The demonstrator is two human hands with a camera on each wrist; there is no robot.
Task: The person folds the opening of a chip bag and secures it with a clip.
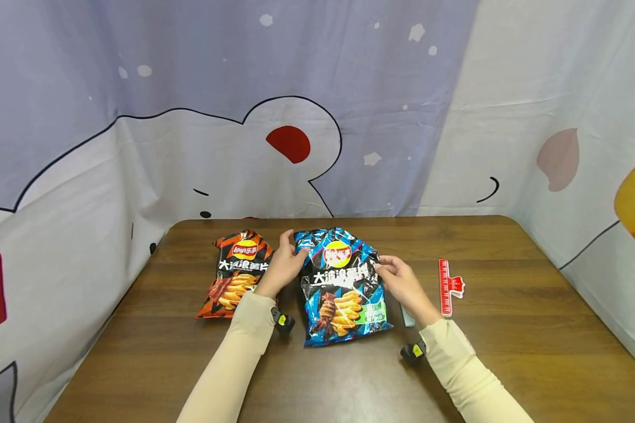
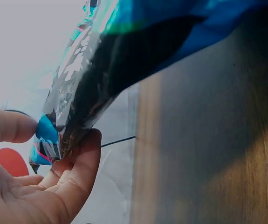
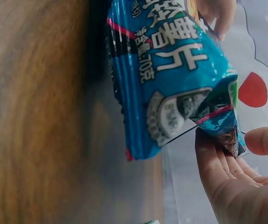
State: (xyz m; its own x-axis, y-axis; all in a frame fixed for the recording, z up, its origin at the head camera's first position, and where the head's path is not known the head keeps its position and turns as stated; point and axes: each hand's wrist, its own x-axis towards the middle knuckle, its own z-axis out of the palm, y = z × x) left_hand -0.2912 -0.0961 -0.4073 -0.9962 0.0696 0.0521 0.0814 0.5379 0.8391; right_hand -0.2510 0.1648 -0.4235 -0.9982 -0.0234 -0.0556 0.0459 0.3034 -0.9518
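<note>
A blue chip bag [image 1: 344, 288] lies face up at the middle of the brown table [image 1: 508, 352], its top end raised a little. My left hand [image 1: 295, 247] pinches the bag's top left corner between thumb and fingers. The left wrist view shows that pinch close up: my left hand [image 2: 61, 135] on the corner of the blue bag [image 2: 124, 56]. My right hand [image 1: 381, 266] pinches the top right corner. In the right wrist view, my right hand [image 3: 234, 142] grips the crimped edge of the blue bag [image 3: 171, 79].
An orange chip bag [image 1: 238, 273] lies flat just left of the blue one, partly under my left wrist. A red clip [image 1: 447, 286] lies to the right of my right hand. A small grey object [image 1: 406, 316] peeks out beside my right wrist. A printed curtain [image 1: 317, 117] surrounds the table.
</note>
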